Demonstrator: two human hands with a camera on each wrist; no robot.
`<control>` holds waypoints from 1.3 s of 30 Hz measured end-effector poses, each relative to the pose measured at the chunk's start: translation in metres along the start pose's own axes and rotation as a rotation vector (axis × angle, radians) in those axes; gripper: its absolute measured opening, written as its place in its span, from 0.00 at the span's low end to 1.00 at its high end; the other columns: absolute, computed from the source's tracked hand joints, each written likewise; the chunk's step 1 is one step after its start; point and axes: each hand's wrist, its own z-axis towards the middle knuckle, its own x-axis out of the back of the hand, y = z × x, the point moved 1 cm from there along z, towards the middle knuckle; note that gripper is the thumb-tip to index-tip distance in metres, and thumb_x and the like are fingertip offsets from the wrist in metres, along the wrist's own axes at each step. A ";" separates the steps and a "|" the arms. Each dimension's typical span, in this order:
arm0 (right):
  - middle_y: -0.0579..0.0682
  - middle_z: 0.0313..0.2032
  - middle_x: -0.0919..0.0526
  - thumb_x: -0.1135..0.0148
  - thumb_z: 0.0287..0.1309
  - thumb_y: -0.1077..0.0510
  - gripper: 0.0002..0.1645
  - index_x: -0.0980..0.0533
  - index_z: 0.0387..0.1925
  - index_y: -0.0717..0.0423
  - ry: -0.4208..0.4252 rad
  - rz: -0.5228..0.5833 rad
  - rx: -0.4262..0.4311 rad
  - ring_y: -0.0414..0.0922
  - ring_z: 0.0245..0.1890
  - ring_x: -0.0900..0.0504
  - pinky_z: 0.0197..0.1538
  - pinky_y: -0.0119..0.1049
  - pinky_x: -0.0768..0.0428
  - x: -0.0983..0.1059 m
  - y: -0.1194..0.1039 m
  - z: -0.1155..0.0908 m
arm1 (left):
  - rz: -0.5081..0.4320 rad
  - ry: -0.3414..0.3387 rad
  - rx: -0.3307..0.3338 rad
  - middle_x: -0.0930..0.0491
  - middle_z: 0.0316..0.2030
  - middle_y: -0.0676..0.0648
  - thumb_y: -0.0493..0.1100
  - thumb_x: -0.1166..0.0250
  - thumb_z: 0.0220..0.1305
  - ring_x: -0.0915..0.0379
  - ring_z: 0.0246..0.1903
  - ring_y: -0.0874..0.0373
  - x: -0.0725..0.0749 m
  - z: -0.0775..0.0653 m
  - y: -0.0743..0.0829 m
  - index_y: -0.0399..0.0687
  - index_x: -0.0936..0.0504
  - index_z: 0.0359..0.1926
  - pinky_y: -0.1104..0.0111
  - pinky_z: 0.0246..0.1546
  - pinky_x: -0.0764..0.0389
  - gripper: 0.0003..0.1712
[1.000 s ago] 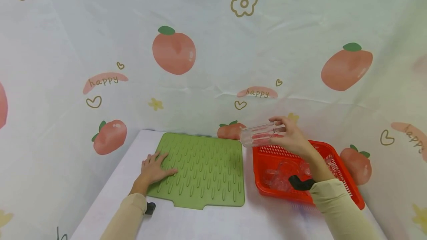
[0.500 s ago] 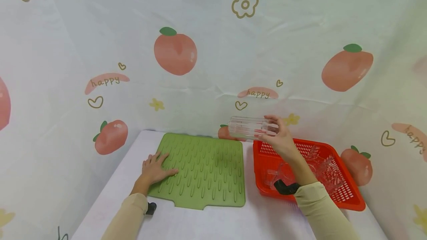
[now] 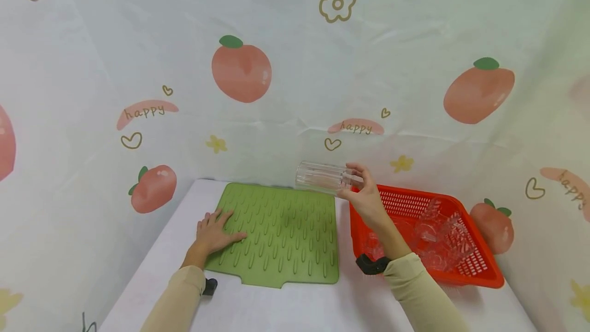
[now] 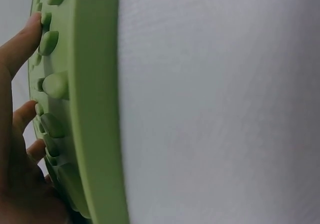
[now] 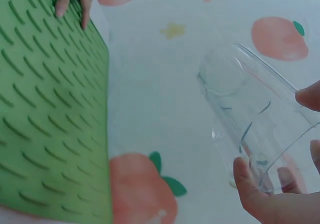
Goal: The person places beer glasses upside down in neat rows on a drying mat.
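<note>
In the head view my right hand (image 3: pixel 366 200) holds a clear drinking glass (image 3: pixel 318 176) on its side, above the back right corner of a green ridged drying mat (image 3: pixel 286 240). The right wrist view has thumb and fingers round one end of the glass (image 5: pixel 250 109); the other end points away from the palm. My left hand (image 3: pixel 213 234) rests on the left edge of the mat, fingers spread. From the left wrist camera, its fingertips touch the ridges beside the mat's thick edge (image 4: pixel 97 109).
A red perforated basket (image 3: pixel 401 203) stands right of the mat, with several clear glass-like items (image 3: pixel 433 237) in it, partly behind my right forearm. White table cloth (image 3: pixel 286 311) lies in front. A printed curtain (image 3: pixel 286 132) closes off the back and sides.
My right hand has carried the glass left from above the basket to above the mat's back right corner, and the glass has turned nearer to level. My left hand stays put.
</note>
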 end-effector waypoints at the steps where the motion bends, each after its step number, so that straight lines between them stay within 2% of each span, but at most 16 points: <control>1: 0.57 0.70 0.41 0.38 0.62 0.69 0.39 0.39 0.70 0.48 0.001 0.004 0.000 0.57 0.69 0.33 0.49 0.27 0.17 -0.004 0.001 0.000 | 0.000 0.000 0.001 0.50 0.78 0.28 0.74 0.35 0.58 0.62 0.76 0.19 0.001 0.000 0.000 0.47 0.39 0.78 0.26 0.71 0.57 0.57; 7: 0.56 0.70 0.42 0.38 0.59 0.71 0.41 0.39 0.71 0.48 0.013 0.038 -0.023 0.55 0.67 0.33 0.49 0.30 0.19 -0.026 0.006 -0.001 | -0.003 0.006 -0.003 0.51 0.78 0.28 0.74 0.34 0.58 0.62 0.76 0.19 0.002 0.000 -0.001 0.48 0.40 0.78 0.26 0.71 0.57 0.57; 14: 0.55 0.70 0.38 0.37 0.60 0.70 0.40 0.38 0.71 0.48 0.016 0.016 -0.018 0.54 0.63 0.30 0.50 0.37 0.23 -0.047 0.016 0.001 | -0.019 0.015 -0.002 0.50 0.78 0.29 0.73 0.34 0.57 0.61 0.76 0.19 0.002 -0.002 0.002 0.47 0.39 0.78 0.26 0.71 0.57 0.57; 21: 0.56 0.70 0.38 0.37 0.59 0.70 0.38 0.35 0.69 0.48 0.014 0.069 -0.026 0.56 0.66 0.29 0.49 0.35 0.21 -0.070 0.028 0.005 | -0.024 0.012 0.007 0.50 0.78 0.29 0.73 0.33 0.56 0.62 0.76 0.19 0.002 -0.003 0.004 0.47 0.39 0.78 0.26 0.72 0.57 0.57; 27: 0.59 0.66 0.33 0.37 0.58 0.71 0.37 0.32 0.68 0.46 0.017 0.089 -0.004 0.59 0.63 0.29 0.49 0.36 0.21 -0.088 0.039 0.008 | -0.021 0.007 0.015 0.51 0.79 0.30 0.74 0.33 0.56 0.62 0.76 0.20 -0.001 -0.001 0.002 0.48 0.39 0.78 0.27 0.72 0.57 0.58; 33: 0.63 0.62 0.32 0.37 0.57 0.72 0.38 0.34 0.69 0.53 0.044 0.133 0.003 0.62 0.64 0.27 0.48 0.33 0.19 -0.103 0.050 0.010 | -0.008 0.019 0.007 0.49 0.78 0.29 0.74 0.33 0.56 0.60 0.75 0.19 -0.002 -0.001 0.000 0.48 0.38 0.77 0.27 0.72 0.56 0.57; 39: 0.62 0.65 0.35 0.37 0.58 0.72 0.38 0.33 0.68 0.50 0.016 0.191 -0.012 0.62 0.69 0.28 0.48 0.33 0.17 -0.113 0.062 0.014 | -0.014 0.031 0.002 0.48 0.78 0.29 0.73 0.32 0.56 0.59 0.75 0.18 -0.001 -0.003 0.000 0.48 0.37 0.77 0.26 0.71 0.55 0.56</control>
